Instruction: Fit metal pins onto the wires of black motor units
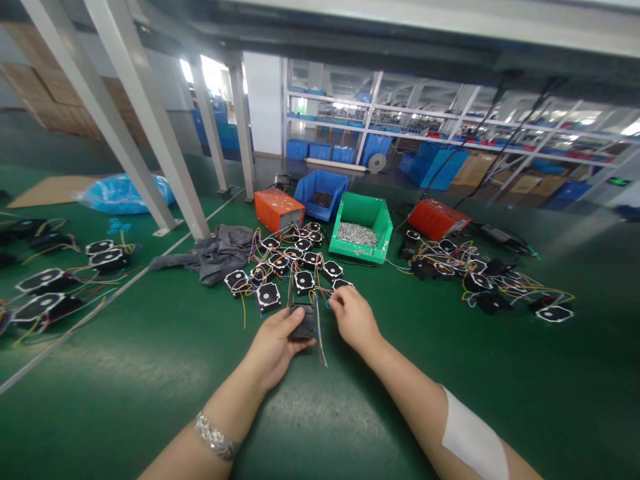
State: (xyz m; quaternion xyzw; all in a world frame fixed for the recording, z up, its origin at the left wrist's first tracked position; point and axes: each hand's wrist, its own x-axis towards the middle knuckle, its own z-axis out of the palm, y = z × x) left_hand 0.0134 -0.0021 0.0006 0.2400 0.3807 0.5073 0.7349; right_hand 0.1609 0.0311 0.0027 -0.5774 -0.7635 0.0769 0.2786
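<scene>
Far-left bench: flat black motor units with white faces and loose coloured leads (43, 280), well apart from the hands.
Grey cloth (220, 257): crumpled, just left of the middle pile.
Middle pile: small square black motors with white faces (295, 263), wires tangled; lies just beyond both hands.
Left hand (273, 347): fingers and thumb wrapped about one black motor (303, 323), lifted just over the green bench top (125, 373); metal bracelet (215, 437) on the wrist.
Held motor: between the two hands, at the near edge of the pile; its coloured wires (320, 340) hang down to the right of the left hand.
Right hand (354, 319): fingertips pinched near the wires beside the motor (what exactly they grip, cannot tell).
Orange box (279, 209), blue bin (323, 193): behind the pile.
Green bin (363, 227): holds small silvery parts.
Right pile: more wired motors (480, 277), well apart.
</scene>
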